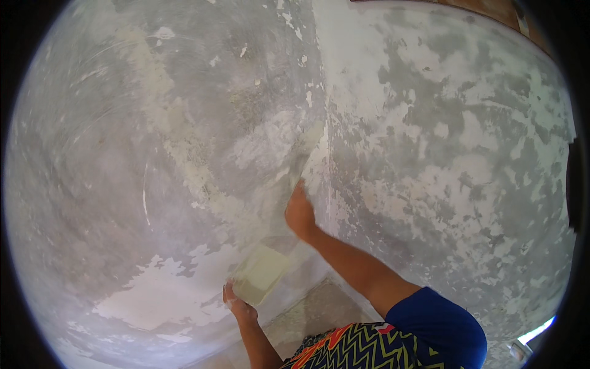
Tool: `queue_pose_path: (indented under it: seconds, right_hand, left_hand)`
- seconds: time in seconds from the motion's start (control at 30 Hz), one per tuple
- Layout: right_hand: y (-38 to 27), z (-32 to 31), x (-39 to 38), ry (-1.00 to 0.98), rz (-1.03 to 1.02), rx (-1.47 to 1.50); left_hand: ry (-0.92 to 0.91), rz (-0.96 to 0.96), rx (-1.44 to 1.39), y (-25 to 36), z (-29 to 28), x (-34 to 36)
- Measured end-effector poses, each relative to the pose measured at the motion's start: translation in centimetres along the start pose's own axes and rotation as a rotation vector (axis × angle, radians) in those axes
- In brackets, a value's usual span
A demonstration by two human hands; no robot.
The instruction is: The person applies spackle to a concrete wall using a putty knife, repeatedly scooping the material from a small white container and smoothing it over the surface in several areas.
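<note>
My right hand [300, 212] is raised to the grey plastered wall [104, 141], close to the inside corner. Its fingers are wrapped round a trowel; the grey blade [299, 161] looks blurred and lies against the wall, with pale filler around it. Lower and to the left, my left hand [238, 302] grips the edge of a flat, pale yellow-green rectangular board [263, 273]. A lighter layer, apparently filler, coats part of that board. Most of the left fingers are hidden behind it.
A second wall [455, 154], patchy grey and white, meets the first at the corner. A pale filler band [172, 129] runs diagonally across the left wall. Floor [326, 310] shows below the corner. A brownish surface [491, 9] lies at the top right, a dark edge [576, 184] at far right.
</note>
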State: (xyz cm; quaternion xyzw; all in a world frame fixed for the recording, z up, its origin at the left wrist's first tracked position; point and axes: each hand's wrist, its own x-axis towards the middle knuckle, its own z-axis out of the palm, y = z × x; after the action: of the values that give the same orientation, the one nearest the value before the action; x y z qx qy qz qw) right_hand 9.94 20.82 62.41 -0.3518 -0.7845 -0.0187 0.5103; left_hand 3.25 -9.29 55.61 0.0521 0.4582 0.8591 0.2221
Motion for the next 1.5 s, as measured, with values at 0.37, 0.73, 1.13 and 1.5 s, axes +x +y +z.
queue_pose_path:
  seconds: [0.37,0.73,1.13,1.5]
  right_hand:
    - [1.0,-10.9,-1.0,-0.486,0.159,0.022]
    - [8.3,-6.7,7.2,-0.344,0.024,-0.305]
    - [6.0,-11.5,-1.0,-0.707,0.127,-0.178]
    - [3.0,0.4,-0.1,-0.512,0.211,0.045]
  left_hand:
    - [-0.089,0.007,0.023,-0.6,0.9,0.9]
    - [-0.023,0.001,-0.052,1.8,-0.1,0.0]
    - [-0.110,-0.067,-0.024,1.8,1.9,1.2]
    - [0.028,-0.027,0.078,2.9,-1.5,0.7]
